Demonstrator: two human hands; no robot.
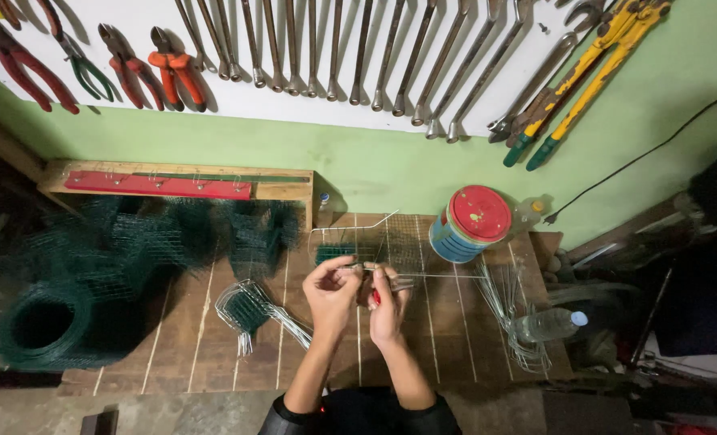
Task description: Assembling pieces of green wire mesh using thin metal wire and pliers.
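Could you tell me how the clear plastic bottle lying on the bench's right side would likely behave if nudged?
The plastic bottle lies on its side, so it would probably roll. It rests on loose wires, which might hinder it. It looks light and slightly squashable.

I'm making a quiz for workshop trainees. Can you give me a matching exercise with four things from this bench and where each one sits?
Things:
1. tin with a red lid
2. roll of green mesh
3. clear bottle
4. spanners

Places:
A. hung on the white board on the wall
B. lying at the bench's right edge
C. standing at the back of the bench, right of the hands
D. at the far left, low down

Pairs: 1-C, 2-D, 3-B, 4-A
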